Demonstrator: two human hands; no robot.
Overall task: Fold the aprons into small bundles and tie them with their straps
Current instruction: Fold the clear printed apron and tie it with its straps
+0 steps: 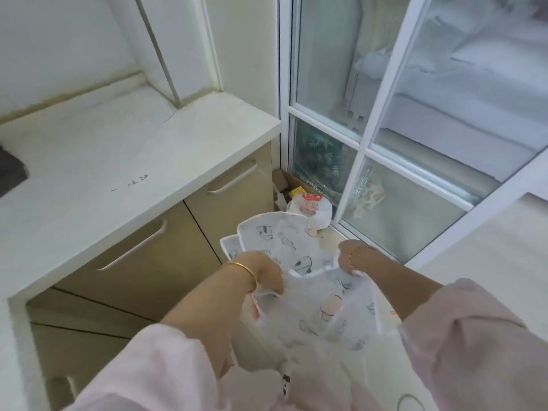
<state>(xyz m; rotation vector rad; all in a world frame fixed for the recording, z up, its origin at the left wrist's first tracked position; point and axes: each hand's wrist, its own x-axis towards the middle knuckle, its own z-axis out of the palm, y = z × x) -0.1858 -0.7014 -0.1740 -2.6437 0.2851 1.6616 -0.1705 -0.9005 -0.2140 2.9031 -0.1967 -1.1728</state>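
Note:
A white apron [308, 307] printed with small cartoon drawings hangs in the air in front of me, below counter height. My left hand [267, 271], with a gold bangle on the wrist, grips its upper edge on the left. My right hand [354, 258] pinches the upper edge on the right. The cloth is stretched between both hands. A rounded flap of the apron [275, 235] folds away beyond my hands, and the rest drapes down toward my body. I cannot make out the straps.
A white countertop [118, 161] runs along the left above beige cabinet doors [154, 262] with bar handles. A glass door with white frames [367, 137] stands to the right. A cardboard box [281, 185] and a plastic bag [311, 209] lie in the floor corner.

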